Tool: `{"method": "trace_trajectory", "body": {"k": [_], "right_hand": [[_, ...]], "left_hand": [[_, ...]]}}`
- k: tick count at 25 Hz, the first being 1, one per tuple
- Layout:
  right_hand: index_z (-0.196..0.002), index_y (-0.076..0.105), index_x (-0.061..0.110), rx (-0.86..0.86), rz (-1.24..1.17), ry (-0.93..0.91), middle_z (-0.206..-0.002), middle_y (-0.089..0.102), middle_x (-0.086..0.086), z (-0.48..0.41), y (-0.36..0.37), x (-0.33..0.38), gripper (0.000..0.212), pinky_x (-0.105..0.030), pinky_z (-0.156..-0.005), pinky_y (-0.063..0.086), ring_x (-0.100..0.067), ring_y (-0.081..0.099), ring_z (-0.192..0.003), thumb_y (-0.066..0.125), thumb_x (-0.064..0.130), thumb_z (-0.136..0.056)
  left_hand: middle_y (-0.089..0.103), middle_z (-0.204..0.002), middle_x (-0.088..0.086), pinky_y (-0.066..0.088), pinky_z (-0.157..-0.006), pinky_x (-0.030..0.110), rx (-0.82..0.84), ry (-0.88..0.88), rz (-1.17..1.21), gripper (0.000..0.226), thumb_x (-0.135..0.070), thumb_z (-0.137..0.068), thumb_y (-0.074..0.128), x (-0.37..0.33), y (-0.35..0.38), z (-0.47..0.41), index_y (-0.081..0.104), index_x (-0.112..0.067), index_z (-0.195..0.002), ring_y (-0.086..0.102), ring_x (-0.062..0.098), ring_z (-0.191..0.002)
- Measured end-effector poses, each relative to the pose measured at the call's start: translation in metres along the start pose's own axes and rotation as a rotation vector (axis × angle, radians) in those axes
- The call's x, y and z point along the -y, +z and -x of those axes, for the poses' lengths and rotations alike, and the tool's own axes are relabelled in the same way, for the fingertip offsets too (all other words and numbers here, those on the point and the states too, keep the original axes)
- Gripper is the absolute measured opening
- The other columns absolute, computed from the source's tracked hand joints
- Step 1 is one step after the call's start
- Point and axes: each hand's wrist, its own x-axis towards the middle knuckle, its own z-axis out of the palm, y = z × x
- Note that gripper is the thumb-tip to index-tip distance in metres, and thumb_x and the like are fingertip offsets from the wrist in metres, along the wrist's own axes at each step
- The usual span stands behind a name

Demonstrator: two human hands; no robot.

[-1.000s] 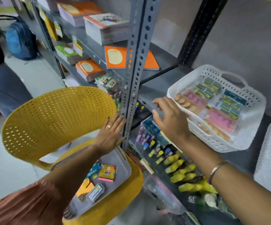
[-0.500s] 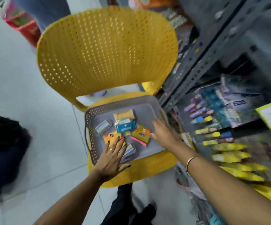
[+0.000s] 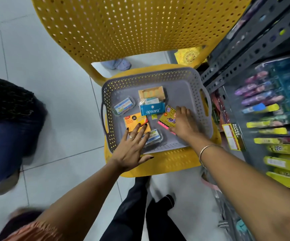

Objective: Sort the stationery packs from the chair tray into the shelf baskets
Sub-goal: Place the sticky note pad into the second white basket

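A grey perforated tray (image 3: 191, 79) sits on the seat of a yellow chair (image 3: 133, 28). In it lie a blue Apsara pack (image 3: 152, 109), a tan box (image 3: 152, 93), a clear pack (image 3: 124, 106), an orange sticky-notes pack (image 3: 134, 120), a second clear pack (image 3: 155, 136) and a yellow-and-pink notes pack (image 3: 166, 119). My left hand (image 3: 132, 148) lies spread, its fingertips on the orange pack and the near clear pack. My right hand (image 3: 184, 124) rests flat on the yellow-and-pink pack, fingers apart.
A grey metal shelf post (image 3: 251, 47) stands right of the chair, with hanging pen and highlighter packs (image 3: 269, 108) beyond it. A person in blue trousers (image 3: 3, 140) crouches at the left on the white tiled floor. My own dark-trousered legs (image 3: 140, 206) are below the chair.
The view dropped from the shelf basket to the chair tray. Both hands came down into the tray; my right hand slid onto the yellow-and-pink pack, my left onto the orange pack.
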Motion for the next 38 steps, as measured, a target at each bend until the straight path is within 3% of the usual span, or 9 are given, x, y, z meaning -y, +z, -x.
{"method": "trace_trajectory", "body": {"k": [4,14,19,23,26,29,33,35,38], "right_hand": [[-0.135,0.026,0.001,-0.009,0.017,-0.049,-0.134,0.039,-0.017,-0.002,0.002,0.000,0.092,-0.040,-0.105,0.037,-0.031,0.038,-0.124,0.078,0.038,-0.069],[-0.126,0.036,0.002,-0.124,0.000,-0.012,-0.126,0.043,-0.018,0.014,-0.021,-0.006,0.083,-0.040,-0.095,0.040,-0.031,0.040,-0.117,0.079,0.036,-0.064],[-0.125,0.038,0.002,-0.228,-0.039,0.016,-0.126,0.042,-0.018,0.043,-0.100,-0.014,0.083,-0.043,-0.094,0.040,-0.035,0.038,-0.119,0.080,0.034,-0.062],[-0.118,0.044,0.003,-0.446,-0.054,0.028,-0.118,0.046,-0.018,0.094,-0.196,-0.017,0.073,-0.043,-0.087,0.041,-0.035,0.041,-0.113,0.075,0.038,-0.062],[-0.119,0.045,0.003,-0.578,-0.044,0.054,-0.117,0.046,-0.018,0.145,-0.271,-0.021,0.074,-0.043,-0.086,0.042,-0.035,0.041,-0.111,0.073,0.039,-0.060],[-0.118,0.046,0.006,-0.708,-0.077,0.144,-0.117,0.046,-0.018,0.213,-0.345,-0.034,0.070,-0.044,-0.089,0.044,-0.034,0.040,-0.112,0.073,0.036,-0.062],[-0.113,0.048,0.008,-0.822,-0.097,0.252,-0.115,0.044,-0.015,0.294,-0.414,-0.066,0.064,-0.042,-0.089,0.045,-0.031,0.039,-0.113,0.075,0.035,-0.062],[-0.113,0.049,0.008,-0.874,-0.105,0.351,-0.114,0.043,-0.015,0.345,-0.432,-0.096,0.064,-0.042,-0.089,0.045,-0.030,0.040,-0.112,0.075,0.038,-0.063],[-0.112,0.051,0.006,-0.872,-0.089,0.478,-0.114,0.045,-0.019,0.411,-0.437,-0.140,0.062,-0.039,-0.095,0.044,-0.033,0.041,-0.114,0.075,0.037,-0.064]], "left_hand": [[-0.010,-0.152,0.009,0.003,-0.114,0.055,0.027,-0.021,-0.001,0.087,-0.073,-0.083,0.010,-0.001,0.001,-0.001,0.009,-0.014,-0.147,-0.019,0.025,-0.138],[-0.014,-0.153,0.009,-0.008,-0.112,0.051,0.010,-0.020,0.006,0.085,-0.075,-0.081,0.004,0.000,0.000,0.001,-0.008,-0.018,-0.143,-0.024,0.026,-0.137],[-0.006,-0.154,0.012,0.000,-0.112,0.053,-0.083,0.037,-0.042,0.091,-0.074,-0.081,0.002,-0.010,-0.053,-0.006,0.001,-0.011,-0.146,-0.013,0.030,-0.140],[0.002,-0.156,0.014,0.006,-0.112,0.054,-0.246,0.124,-0.005,0.086,-0.066,-0.087,0.035,-0.031,-0.134,-0.020,0.015,-0.007,-0.146,-0.001,0.033,-0.142],[-0.003,-0.156,0.015,0.004,-0.112,0.052,-0.343,0.159,-0.068,0.086,-0.064,-0.088,0.034,-0.058,-0.197,-0.027,0.011,-0.007,-0.147,-0.006,0.031,-0.142],[-0.004,-0.156,0.015,0.006,-0.112,0.052,-0.472,0.267,-0.134,0.084,-0.063,-0.090,0.031,-0.108,-0.269,-0.024,0.009,-0.006,-0.147,-0.006,0.032,-0.142],[0.008,-0.155,0.018,0.004,-0.113,0.049,-0.661,0.430,-0.039,0.078,-0.053,-0.091,0.043,-0.190,-0.335,-0.022,0.018,-0.001,-0.144,0.000,0.034,-0.142],[0.008,-0.154,0.016,0.005,-0.113,0.049,-0.717,0.601,-0.033,0.079,-0.055,-0.092,0.041,-0.246,-0.352,-0.014,0.017,-0.001,-0.144,0.001,0.035,-0.141],[0.028,-0.147,0.024,0.015,-0.111,0.050,-0.761,0.852,-0.070,0.080,-0.054,-0.086,0.040,-0.328,-0.363,0.001,0.032,0.005,-0.138,0.021,0.042,-0.136]]}}
